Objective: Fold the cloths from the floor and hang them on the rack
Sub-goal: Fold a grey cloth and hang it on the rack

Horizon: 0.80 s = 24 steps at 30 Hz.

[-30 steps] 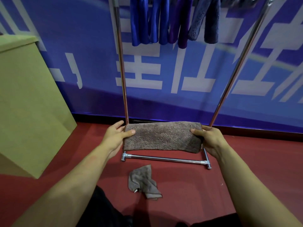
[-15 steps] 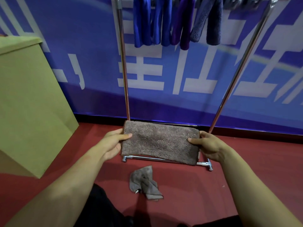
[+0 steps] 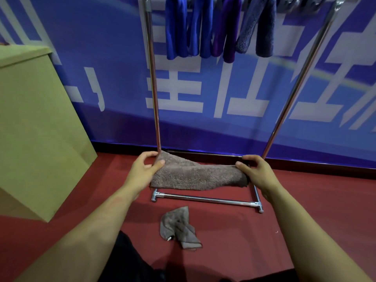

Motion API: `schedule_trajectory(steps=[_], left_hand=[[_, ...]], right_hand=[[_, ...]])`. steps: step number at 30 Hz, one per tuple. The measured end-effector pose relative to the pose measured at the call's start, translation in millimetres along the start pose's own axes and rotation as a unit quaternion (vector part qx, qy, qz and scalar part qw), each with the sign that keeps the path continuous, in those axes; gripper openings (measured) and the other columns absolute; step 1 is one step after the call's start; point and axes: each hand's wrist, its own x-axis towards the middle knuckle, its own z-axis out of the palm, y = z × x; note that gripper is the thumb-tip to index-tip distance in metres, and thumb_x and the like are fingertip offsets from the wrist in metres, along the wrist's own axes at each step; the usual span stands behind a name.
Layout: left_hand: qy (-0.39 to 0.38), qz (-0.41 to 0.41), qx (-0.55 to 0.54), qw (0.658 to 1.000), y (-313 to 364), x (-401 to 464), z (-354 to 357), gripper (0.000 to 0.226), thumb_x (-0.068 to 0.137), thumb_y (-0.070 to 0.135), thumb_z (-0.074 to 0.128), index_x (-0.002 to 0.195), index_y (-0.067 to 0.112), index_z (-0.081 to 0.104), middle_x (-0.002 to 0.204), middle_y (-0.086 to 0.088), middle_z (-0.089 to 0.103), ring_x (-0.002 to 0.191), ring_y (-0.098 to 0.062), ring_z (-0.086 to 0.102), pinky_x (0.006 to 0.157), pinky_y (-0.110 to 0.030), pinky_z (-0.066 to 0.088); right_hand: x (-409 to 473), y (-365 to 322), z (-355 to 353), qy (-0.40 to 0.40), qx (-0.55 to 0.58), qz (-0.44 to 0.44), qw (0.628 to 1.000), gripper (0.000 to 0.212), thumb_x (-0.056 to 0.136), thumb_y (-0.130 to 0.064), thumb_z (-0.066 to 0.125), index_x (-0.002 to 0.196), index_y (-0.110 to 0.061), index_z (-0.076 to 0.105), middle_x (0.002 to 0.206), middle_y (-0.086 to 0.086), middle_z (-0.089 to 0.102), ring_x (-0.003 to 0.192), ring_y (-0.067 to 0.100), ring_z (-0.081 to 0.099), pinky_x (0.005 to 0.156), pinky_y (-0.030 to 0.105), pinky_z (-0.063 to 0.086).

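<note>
Floor [image 3: 305,210]: red, running from your feet to the far wall. It carries the rack's base and one loose cloth.

Banner wall [image 3: 81,58]: blue with white lettering, far side, directly behind the rack.

Cardboard box [image 3: 36,129]: tan, standing at the left, well apart from the work.

Rack [image 3: 151,78]: chrome, two uprights rising from a floor frame; its near base bar lies just below the cloth you hold. The top rail sits at the frame's upper edge and is mostly cut off.

Hung cloths [image 3: 219,27]: blue, purple and grey pieces draped over the top rail, bunched toward the left and middle. The right stretch of rail looks like the free spot, though it is barely in view.

Brown cloth [image 3: 195,176]: folded into a long band, held in the air in front of the rack's base, stretched level between your hands so the fold stays flat and does not slump.

Left hand [image 3: 142,171]: thumb on top, fingers curled behind, pinching the brown cloth's left end.

Right hand [image 3: 258,174]: gripping the cloth's right end likewise, thumb on the near face.

Crumpled cloth [image 3: 179,228]: grey-brown, on the floor near you, unfolded, probably next.
</note>
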Motion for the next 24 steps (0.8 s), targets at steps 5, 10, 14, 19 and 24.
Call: schedule_trajectory(steps=[5,10,14,19,24], left_hand=[[0.051,0.067,-0.031,0.996,6.1,0.2,2.6,0.025,0.089,0.015,0.074,0.113,0.018,0.067,0.089,-0.009,0.078,0.082,-0.013,0.074,0.079,-0.025,0.056],[0.097,0.108,-0.037,0.989,12.4,-1.0,5.1,0.012,0.088,0.015,0.075,0.099,0.011,0.076,0.087,0.004,0.077,0.086,-0.004,0.07,0.082,-0.014,0.052],[0.125,0.118,-0.049,0.984,16.5,-0.5,4.3,0.009,0.086,0.015,0.077,0.092,0.022,0.078,0.108,0.001,0.074,0.095,0.001,0.07,0.091,-0.016,0.051],[0.129,0.13,-0.097,0.978,24.5,-6.6,5.9,0.009,0.085,0.013,0.077,0.094,0.01,0.078,0.089,-0.001,0.079,0.085,-0.008,0.073,0.084,-0.018,0.054],[0.124,0.123,-0.114,0.978,24.1,-6.5,4.7,0.005,0.085,0.013,0.077,0.089,0.014,0.077,0.082,0.003,0.078,0.082,-0.007,0.072,0.085,-0.02,0.055]], right_hand=[[-4.0,-10.7,1.7,0.023,0.058,-0.031,0.998,0.024,0.087,-0.03,0.079,0.079,-0.008,0.078,0.081,0.008,0.077,0.071,0.007,0.063,0.07,0.023,0.05],[-6.7,-19.8,-1.0,0.029,0.153,-0.045,0.987,0.006,0.086,-0.019,0.079,0.09,-0.015,0.079,0.08,-0.006,0.078,0.076,0.0,0.068,0.073,0.015,0.053],[-10.6,-24.1,-3.2,0.02,0.181,-0.084,0.98,0.014,0.086,-0.008,0.077,0.1,-0.008,0.077,0.083,-0.008,0.078,0.085,0.002,0.07,0.078,0.014,0.054],[-15.7,-29.6,-5.4,0.065,0.244,-0.115,0.961,0.011,0.086,-0.007,0.077,0.096,-0.002,0.077,0.098,0.003,0.079,0.106,0.012,0.072,0.089,0.02,0.055],[-16.4,-30.7,-2.6,0.084,0.224,-0.111,0.964,0.012,0.085,-0.017,0.08,0.095,-0.011,0.079,0.087,0.002,0.08,0.086,0.012,0.073,0.084,0.026,0.058]])
